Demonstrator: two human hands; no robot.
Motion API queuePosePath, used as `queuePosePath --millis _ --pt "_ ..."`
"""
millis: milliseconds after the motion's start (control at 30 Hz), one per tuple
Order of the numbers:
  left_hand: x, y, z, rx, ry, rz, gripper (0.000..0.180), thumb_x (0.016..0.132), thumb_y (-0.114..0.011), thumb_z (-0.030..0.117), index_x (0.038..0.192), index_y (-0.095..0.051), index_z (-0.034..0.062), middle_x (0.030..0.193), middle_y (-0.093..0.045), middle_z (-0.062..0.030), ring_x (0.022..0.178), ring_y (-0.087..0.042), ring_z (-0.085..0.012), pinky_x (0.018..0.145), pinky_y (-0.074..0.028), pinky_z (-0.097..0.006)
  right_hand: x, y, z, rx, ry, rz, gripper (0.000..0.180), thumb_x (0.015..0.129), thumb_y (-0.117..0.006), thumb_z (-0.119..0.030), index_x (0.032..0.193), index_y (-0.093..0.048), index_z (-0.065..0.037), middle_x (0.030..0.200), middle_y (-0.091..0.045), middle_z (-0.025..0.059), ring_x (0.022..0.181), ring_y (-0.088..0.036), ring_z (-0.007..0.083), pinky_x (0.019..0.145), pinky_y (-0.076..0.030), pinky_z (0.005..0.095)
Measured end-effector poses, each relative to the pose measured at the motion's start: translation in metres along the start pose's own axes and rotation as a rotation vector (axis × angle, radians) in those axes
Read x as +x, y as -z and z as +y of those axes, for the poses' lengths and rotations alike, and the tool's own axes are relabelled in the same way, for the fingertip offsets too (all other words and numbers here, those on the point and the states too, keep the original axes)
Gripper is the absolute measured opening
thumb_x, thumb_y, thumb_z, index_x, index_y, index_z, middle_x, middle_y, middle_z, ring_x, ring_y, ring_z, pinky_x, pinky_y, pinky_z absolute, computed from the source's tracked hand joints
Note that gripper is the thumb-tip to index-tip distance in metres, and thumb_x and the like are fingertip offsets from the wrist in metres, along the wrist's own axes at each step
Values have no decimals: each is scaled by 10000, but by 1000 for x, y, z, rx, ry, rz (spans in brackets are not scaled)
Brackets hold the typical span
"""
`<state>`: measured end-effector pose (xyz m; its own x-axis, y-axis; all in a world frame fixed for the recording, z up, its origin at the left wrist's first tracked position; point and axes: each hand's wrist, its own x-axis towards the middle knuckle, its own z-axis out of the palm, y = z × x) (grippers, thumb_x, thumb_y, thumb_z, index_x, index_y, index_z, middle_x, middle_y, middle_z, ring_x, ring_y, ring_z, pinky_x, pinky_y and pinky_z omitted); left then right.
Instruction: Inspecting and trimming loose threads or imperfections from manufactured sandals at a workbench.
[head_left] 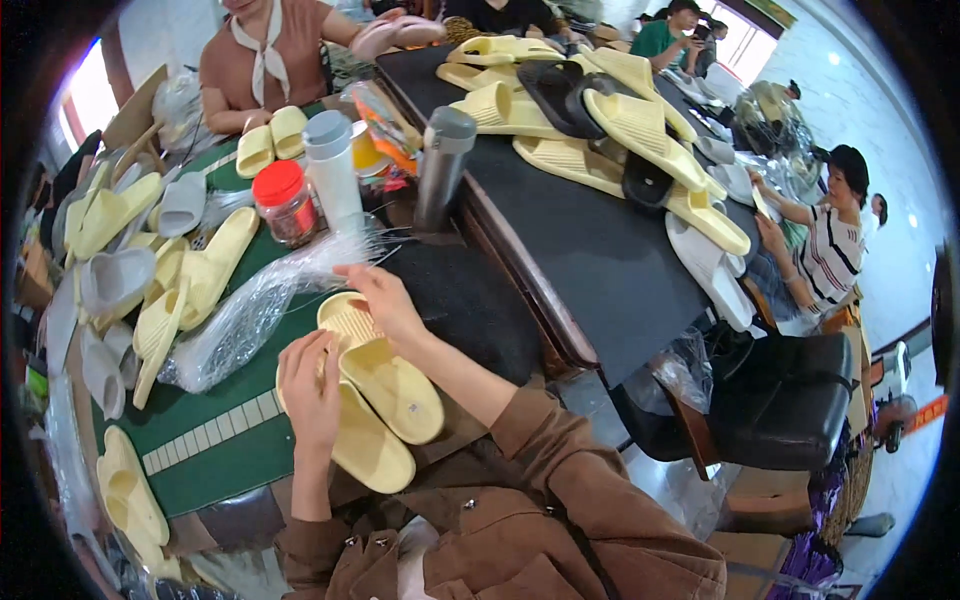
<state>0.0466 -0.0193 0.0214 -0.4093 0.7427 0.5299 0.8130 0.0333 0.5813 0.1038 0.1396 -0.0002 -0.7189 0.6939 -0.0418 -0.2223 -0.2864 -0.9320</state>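
My left hand (310,385) grips a pale yellow slipper (365,450) by its side, sole facing up. My right hand (380,300) holds a second pale yellow slipper (395,385) that lies across the first one, fingers on its toe end. Both slippers sit over the edge of the green mat (215,450) in front of me. A clear plastic bag (250,315) lies crumpled just left of my right hand.
Yellow and grey slippers (150,270) are heaped at left. A red-lidded jar (285,205), a white bottle (332,170) and a steel flask (440,165) stand behind. A dark table (590,250) carries more slippers (600,130). Other people sit at the back and right.
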Motion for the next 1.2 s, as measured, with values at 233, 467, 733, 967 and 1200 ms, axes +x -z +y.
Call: queuePosePath --millis 233,467,733,967,1200 --pt "8 1 18 27 25 115 325 825 -572 -16 1149 -570 5 1194 -547 -128 953 -552 -237 836 -447 -333 -48 1 -9 -343 418 185 312 977 -448 -228 1184 -600 -50 1293 -418 87 1164 -436 177 960 -374 310" --pt "2 4 30 -217 74 42 278 838 -549 -39 1113 -563 -2 1140 -556 -130 755 -557 -189 712 -467 -301 -89 -9 -44 -374 523 -126 295 972 -423 -149 1164 -607 -21 1220 -485 103 1151 -455 185 950 -387 304" --pt "-26 31 36 -93 78 -15 124 816 -560 -42 928 -607 -20 914 -608 -139 848 -598 -290 760 -474 -341 -122 21 -88 64 225 -143 362 1011 -340 -229 1207 -522 15 812 -626 72 786 -634 142 658 -497 243" --pt "-57 52 24 67 1 -3 132 805 -568 -55 927 -607 -21 923 -616 -151 846 -594 -303 757 -474 -359 -133 45 -116 10 255 -21 346 980 -422 -180 1279 -421 -5 588 -498 -5 464 -441 48 423 -321 170" --pt "-66 50 44 118 -219 2 231 693 -613 -55 920 -630 -15 950 -625 -138 838 -609 -311 733 -510 -388 -128 42 -118 -309 106 -42 236 909 -512 -42 1097 -370 -55 619 -556 29 408 -397 38 377 -273 173"
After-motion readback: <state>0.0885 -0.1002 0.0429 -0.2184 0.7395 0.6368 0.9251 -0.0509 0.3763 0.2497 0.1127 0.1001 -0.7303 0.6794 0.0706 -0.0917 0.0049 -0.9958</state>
